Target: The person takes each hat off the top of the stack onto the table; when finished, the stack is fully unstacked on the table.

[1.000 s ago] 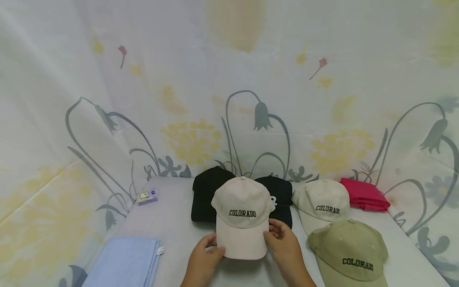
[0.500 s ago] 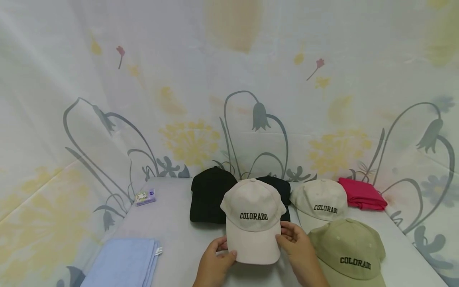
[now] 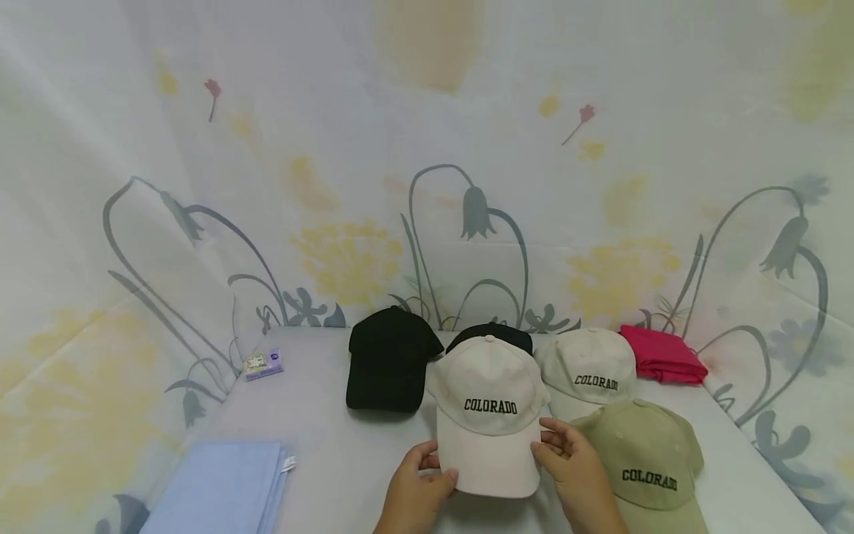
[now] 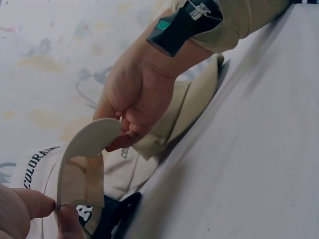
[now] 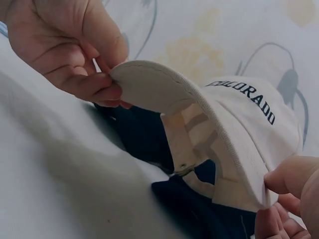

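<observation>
Both hands hold a pale cream baseball cap (image 3: 490, 386) lettered COLORADO, its brim toward me. My left hand (image 3: 419, 486) pinches the brim's left side between thumb and fingers; my right hand (image 3: 575, 471) pinches the right side. In the right wrist view, the cap's hollow underside and back strap (image 5: 199, 177) show, raised over dark caps. Behind the held cap, a black cap (image 3: 494, 334) is mostly covered. Left of it sits a plain black cap (image 3: 390, 363). A second cream COLORADO cap (image 3: 590, 363) and an olive COLORADO cap (image 3: 647, 452) lie to the right, the olive one just behind my right hand.
A folded light-blue cloth (image 3: 213, 486) lies at the front left of the white table (image 3: 320, 430). Farther back is a small purple packet (image 3: 263, 364). A folded red cloth (image 3: 660, 354) sits at the back right. A flower-patterned curtain (image 3: 373, 148) closes off the back.
Both hands have carried the cream cap to the right and slightly nearer me. More of the plain black cap shows now, while the other black cap is more covered. The grip stays the same.
</observation>
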The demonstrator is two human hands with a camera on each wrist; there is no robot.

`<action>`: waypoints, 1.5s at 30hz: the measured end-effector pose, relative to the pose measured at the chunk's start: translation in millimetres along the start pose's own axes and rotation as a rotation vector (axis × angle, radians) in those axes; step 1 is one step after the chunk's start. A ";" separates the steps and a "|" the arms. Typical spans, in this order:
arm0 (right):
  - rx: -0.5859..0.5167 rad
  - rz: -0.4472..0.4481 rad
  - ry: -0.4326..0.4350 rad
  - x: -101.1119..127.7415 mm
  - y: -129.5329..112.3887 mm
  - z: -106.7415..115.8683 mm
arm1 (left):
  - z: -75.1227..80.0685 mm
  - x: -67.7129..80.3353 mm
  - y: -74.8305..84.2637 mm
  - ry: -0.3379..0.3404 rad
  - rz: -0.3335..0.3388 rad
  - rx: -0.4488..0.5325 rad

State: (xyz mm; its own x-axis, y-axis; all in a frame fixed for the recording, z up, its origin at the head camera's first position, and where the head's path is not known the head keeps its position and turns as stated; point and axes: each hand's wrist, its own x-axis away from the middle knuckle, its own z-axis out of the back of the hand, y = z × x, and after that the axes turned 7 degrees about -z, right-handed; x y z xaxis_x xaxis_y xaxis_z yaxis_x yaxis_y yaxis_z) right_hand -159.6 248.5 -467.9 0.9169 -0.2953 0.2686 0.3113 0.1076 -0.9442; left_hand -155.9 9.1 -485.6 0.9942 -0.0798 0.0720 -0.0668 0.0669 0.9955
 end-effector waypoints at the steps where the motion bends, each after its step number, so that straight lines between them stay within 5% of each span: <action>1: 0.000 0.005 0.000 -0.2 0.8 1.2 | -1.0 -0.1 -0.7 -0.007 -0.001 0.004; 19: 0.035 -0.028 0.014 -2.9 15.5 22.2 | -20.9 1.5 -10.1 -0.078 0.023 -0.017; 34: 0.047 0.051 0.027 20.8 -4.0 36.2 | -20.6 16.3 9.1 -0.096 0.027 0.022; 41: 0.183 0.024 0.015 24.5 -11.1 42.2 | -21.0 20.8 13.5 -0.138 0.053 0.131; 45: 0.206 0.019 -0.011 19.3 -7.7 40.0 | -21.2 17.0 10.0 -0.141 0.049 0.094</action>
State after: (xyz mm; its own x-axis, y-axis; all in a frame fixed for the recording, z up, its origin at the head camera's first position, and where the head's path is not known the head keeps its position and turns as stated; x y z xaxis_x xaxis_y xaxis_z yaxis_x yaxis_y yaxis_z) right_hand -134.4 279.9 -447.8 0.9255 -0.2809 0.2542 0.3373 0.3058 -0.8903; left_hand -137.9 29.5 -475.8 0.9682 -0.2182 0.1223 -0.1294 -0.0186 0.9914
